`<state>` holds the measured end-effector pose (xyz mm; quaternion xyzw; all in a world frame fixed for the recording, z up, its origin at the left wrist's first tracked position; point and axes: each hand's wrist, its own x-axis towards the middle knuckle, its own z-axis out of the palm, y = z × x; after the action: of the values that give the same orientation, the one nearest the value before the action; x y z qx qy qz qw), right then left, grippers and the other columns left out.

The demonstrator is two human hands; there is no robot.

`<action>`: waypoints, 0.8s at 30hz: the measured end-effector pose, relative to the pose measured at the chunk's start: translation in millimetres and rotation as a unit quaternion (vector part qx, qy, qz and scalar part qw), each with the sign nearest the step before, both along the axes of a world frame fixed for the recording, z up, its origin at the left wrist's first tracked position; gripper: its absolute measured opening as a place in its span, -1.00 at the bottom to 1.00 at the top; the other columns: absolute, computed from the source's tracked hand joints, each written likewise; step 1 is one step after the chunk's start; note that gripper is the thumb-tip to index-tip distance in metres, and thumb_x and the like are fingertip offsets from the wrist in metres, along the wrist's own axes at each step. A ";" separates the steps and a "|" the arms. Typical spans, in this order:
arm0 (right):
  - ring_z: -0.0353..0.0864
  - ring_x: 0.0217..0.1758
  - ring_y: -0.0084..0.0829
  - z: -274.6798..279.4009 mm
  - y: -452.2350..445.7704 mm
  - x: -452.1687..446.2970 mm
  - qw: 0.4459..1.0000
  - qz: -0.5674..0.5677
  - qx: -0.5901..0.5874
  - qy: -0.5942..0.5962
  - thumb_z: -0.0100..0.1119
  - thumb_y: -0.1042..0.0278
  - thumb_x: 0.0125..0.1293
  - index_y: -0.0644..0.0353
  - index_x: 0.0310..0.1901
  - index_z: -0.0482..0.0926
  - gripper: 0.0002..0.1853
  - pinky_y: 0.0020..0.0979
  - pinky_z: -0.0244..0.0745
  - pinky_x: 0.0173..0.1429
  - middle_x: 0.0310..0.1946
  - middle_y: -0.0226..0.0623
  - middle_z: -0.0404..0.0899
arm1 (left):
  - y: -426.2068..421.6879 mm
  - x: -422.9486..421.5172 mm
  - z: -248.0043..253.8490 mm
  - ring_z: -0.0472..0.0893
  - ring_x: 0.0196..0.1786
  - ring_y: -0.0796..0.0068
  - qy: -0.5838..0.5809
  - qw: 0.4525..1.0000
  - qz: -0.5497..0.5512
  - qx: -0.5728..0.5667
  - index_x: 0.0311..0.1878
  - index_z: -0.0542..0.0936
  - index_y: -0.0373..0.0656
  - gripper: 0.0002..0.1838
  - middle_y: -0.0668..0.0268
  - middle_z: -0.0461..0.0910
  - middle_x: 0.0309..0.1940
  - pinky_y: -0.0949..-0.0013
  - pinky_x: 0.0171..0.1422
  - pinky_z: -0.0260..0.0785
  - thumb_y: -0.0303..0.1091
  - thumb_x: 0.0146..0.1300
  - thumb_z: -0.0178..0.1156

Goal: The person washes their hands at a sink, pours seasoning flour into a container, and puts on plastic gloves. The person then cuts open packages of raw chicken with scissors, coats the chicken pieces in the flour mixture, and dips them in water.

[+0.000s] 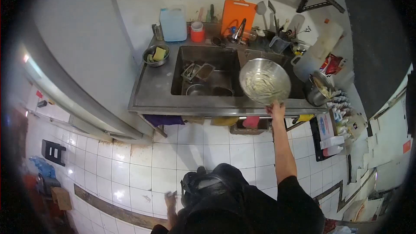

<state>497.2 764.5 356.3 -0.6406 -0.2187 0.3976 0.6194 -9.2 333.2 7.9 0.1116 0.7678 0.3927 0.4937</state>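
Note:
My right hand (276, 109) grips the near rim of a wide metal bowl (265, 81), whose inside is smeared with a pale residue. The bowl is over the right part of the steel sink unit, covering some of the right basin. Low beside my body, my left hand (170, 199) hangs away from the counter, its fingers apart and nothing in them. Small metal trays (205, 72) and round dishes lie in the left basin (237, 60). A faucet (238, 30) stands behind the basins.
Left on the counter is a small bowl with a yellow sponge (159, 53). Behind stand a blue jug (173, 24), a red-and-white container (197, 32) and an orange board (237, 15). Right are a utensil holder (279, 44) and a metal pot (316, 95). Cloths hang below the front edge.

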 end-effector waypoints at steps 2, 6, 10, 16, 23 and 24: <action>0.68 -0.41 -0.39 -53.9 77.1 0.9 0.996 0.070 0.022 -0.045 0.13 0.17 0.40 0.14 0.08 0.42 -0.67 -0.32 0.60 -0.40 -0.27 -0.22 0.64 | 80.8 0.1 95.4 0.61 -0.21 0.39 0.059 0.995 -0.004 0.076 0.15 0.41 -0.31 -0.61 0.14 0.57 -0.11 0.40 -0.16 0.47 -0.45 0.29 0.18; 0.67 -0.44 -0.42 -197.8 225.4 -17.8 0.982 0.120 -0.040 -0.138 0.05 0.18 0.45 0.14 0.06 0.44 -0.72 -0.36 0.62 -0.47 -0.35 -0.28 0.65 | 164.2 -5.9 153.6 0.59 -0.18 0.36 0.121 0.983 0.044 0.134 0.24 0.39 -0.29 -0.52 0.13 0.52 -0.03 0.31 -0.06 0.42 -0.30 0.32 0.21; 0.66 -0.46 -0.41 -163.5 267.3 -94.3 0.973 0.203 -0.101 0.039 0.01 0.21 0.48 0.20 -0.02 0.49 -0.76 -0.37 0.62 -0.45 -0.38 -0.24 0.64 | 171.0 23.1 144.9 0.60 -0.21 0.35 0.118 0.982 0.141 0.039 0.23 0.38 -0.14 -0.49 0.21 0.50 -0.08 0.28 -0.17 0.42 -0.21 0.29 0.27; 0.64 -0.47 -0.37 -168.4 329.7 -133.7 0.935 0.184 -0.250 0.172 -0.05 0.25 0.52 0.25 -0.12 0.51 -0.76 -0.43 0.57 -0.40 -0.39 -0.22 0.63 | 97.7 127.4 98.2 0.60 -0.29 0.48 -0.120 0.952 0.282 0.014 0.20 0.38 -0.14 -0.59 0.23 0.52 -0.13 0.43 -0.39 0.37 -0.22 0.36 0.17; 0.61 -0.37 -0.36 -279.5 349.0 -138.3 0.931 0.131 -0.272 0.206 0.04 0.14 0.50 0.19 0.03 0.49 -0.70 -0.30 0.55 -0.23 -0.23 -0.22 0.59 | 130.6 212.6 130.3 0.59 -0.30 0.47 -0.087 0.963 0.184 -0.178 0.20 0.39 -0.18 -0.58 0.22 0.52 -0.12 0.42 -0.38 0.38 -0.21 0.36 0.16; 0.61 -0.32 -0.37 -281.4 342.3 -138.0 0.929 0.084 -0.274 0.235 0.08 0.12 0.48 0.19 0.08 0.47 -0.67 -0.29 0.54 -0.20 -0.16 -0.23 0.58 | 139.2 215.6 134.8 0.58 -0.30 0.47 -0.084 0.964 0.174 -0.183 0.19 0.39 -0.19 -0.58 0.22 0.52 -0.12 0.42 -0.38 0.39 -0.21 0.36 0.16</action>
<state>359.2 1106.7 74.9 -0.6526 -0.0023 0.6322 0.4175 206.4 472.4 142.7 -0.1494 0.7899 0.3329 0.4928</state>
